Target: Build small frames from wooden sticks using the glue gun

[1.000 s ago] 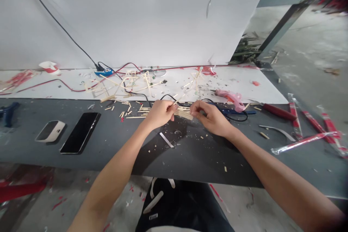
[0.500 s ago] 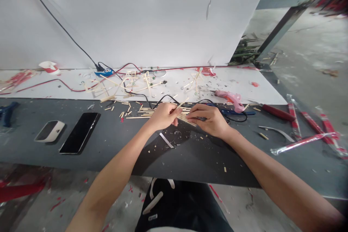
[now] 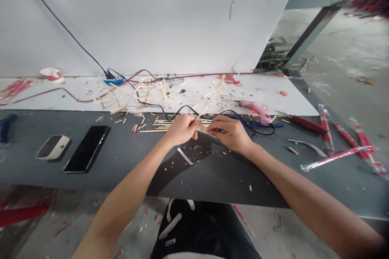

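My left hand is closed, thumb and forefinger pinching a thin wooden stick whose tip points up and away. Close beside it, my right hand has its fingertips pinched at the end of pale wooden sticks that span the gap between the hands. How many sticks each hand holds is partly hidden by the fingers. Behind and under the hands lies a loose row of wooden sticks on the dark grey table.
Stick frames stand on the white board behind, with another stick frame farther right. A pink glue gun, a red-handled tool and red wrapped strips lie right. A phone and white device lie left.
My right fingers have shifted slightly along the sticks, and less of the stick ends shows below them. The whole view has moved a little; my left hand keeps its pinch.
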Motion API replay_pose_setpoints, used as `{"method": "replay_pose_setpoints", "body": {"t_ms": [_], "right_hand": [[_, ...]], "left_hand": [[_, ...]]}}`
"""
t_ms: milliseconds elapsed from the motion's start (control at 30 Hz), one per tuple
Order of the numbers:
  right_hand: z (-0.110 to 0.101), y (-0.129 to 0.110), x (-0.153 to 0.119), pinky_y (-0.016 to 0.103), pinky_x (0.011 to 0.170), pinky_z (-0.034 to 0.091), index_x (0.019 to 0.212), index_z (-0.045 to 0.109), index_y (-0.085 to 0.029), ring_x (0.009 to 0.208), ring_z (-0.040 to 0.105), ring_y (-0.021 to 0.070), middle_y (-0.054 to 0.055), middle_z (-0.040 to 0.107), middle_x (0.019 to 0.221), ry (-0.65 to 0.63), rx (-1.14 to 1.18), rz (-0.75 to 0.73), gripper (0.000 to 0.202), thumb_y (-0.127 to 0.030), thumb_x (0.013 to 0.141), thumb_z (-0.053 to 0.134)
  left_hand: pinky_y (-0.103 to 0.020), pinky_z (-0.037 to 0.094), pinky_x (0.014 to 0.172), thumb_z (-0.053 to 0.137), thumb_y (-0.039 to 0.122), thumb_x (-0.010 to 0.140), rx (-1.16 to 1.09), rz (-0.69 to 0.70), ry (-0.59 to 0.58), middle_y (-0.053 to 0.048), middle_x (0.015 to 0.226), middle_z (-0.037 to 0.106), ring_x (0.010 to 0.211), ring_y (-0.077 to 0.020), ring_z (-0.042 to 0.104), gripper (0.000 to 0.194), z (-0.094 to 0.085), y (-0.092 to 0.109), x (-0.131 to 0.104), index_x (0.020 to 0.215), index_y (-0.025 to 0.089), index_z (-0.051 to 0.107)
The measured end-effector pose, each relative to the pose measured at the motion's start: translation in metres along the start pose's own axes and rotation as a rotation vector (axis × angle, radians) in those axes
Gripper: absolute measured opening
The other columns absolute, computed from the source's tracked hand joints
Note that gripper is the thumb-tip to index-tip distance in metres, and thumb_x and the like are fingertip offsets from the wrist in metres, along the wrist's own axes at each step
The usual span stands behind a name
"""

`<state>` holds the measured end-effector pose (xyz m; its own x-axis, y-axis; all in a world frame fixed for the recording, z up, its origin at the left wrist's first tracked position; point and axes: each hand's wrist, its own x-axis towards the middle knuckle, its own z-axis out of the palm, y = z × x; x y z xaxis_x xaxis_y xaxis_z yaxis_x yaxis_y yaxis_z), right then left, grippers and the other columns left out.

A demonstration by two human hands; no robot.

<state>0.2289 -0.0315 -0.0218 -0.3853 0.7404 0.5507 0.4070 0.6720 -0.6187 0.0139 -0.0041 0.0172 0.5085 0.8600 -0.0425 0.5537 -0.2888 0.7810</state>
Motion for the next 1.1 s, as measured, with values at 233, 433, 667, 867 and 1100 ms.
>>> {"method": "replay_pose_setpoints", "body": {"t_ms": [233, 433, 667, 867, 1100], "right_hand": [[0.002, -0.003, 0.001, 0.029, 0.066, 0.048, 0.089, 0.071, -0.021, 0.073, 0.061, 0.0157, 0.006, 0.067, 0.087, -0.010, -0.011, -0.001, 0.011, -0.018, 0.094, 0.061], [0.000, -0.004, 0.001, 0.028, 0.065, 0.046, 0.092, 0.070, -0.020, 0.070, 0.060, 0.0152, 0.005, 0.067, 0.085, -0.039, -0.056, -0.003, 0.009, -0.017, 0.093, 0.062], [-0.002, -0.002, 0.002, 0.029, 0.068, 0.049, 0.086, 0.072, -0.021, 0.072, 0.063, 0.0157, 0.005, 0.068, 0.085, -0.028, -0.020, 0.011, 0.011, -0.018, 0.092, 0.063], [-0.006, -0.002, 0.002, 0.030, 0.068, 0.048, 0.086, 0.072, -0.020, 0.074, 0.063, 0.0162, 0.005, 0.067, 0.087, -0.073, -0.023, -0.004, 0.014, -0.016, 0.094, 0.061], [-0.005, 0.000, 0.003, 0.030, 0.075, 0.048, 0.088, 0.068, -0.019, 0.082, 0.062, 0.0175, 0.007, 0.063, 0.092, -0.198, -0.083, -0.052, 0.018, -0.017, 0.099, 0.054]], "left_hand": [[-0.023, 0.042, 0.056, 0.046, 0.045, 0.100, -0.029, 0.001, -0.035, -0.002, 0.059, 0.070, 0.053, -0.0136, 0.065, 0.043, -0.002, -0.006, 0.002, 0.067, 0.019, 0.053], [-0.024, 0.042, 0.056, 0.045, 0.043, 0.101, -0.040, -0.008, -0.058, -0.003, 0.060, 0.071, 0.053, -0.0131, 0.064, 0.041, -0.001, -0.007, 0.002, 0.068, 0.019, 0.054], [-0.024, 0.044, 0.060, 0.046, 0.044, 0.100, -0.081, -0.022, -0.054, -0.003, 0.058, 0.069, 0.054, -0.0131, 0.064, 0.042, 0.000, -0.004, 0.002, 0.067, 0.019, 0.055], [-0.024, 0.046, 0.063, 0.047, 0.047, 0.100, -0.128, -0.043, -0.051, -0.003, 0.059, 0.069, 0.055, -0.0131, 0.065, 0.044, 0.005, -0.003, 0.000, 0.068, 0.018, 0.056], [-0.024, 0.046, 0.062, 0.050, 0.049, 0.099, -0.134, -0.099, -0.033, -0.001, 0.056, 0.067, 0.054, -0.0135, 0.064, 0.043, 0.009, -0.005, 0.002, 0.068, 0.019, 0.055]]}}
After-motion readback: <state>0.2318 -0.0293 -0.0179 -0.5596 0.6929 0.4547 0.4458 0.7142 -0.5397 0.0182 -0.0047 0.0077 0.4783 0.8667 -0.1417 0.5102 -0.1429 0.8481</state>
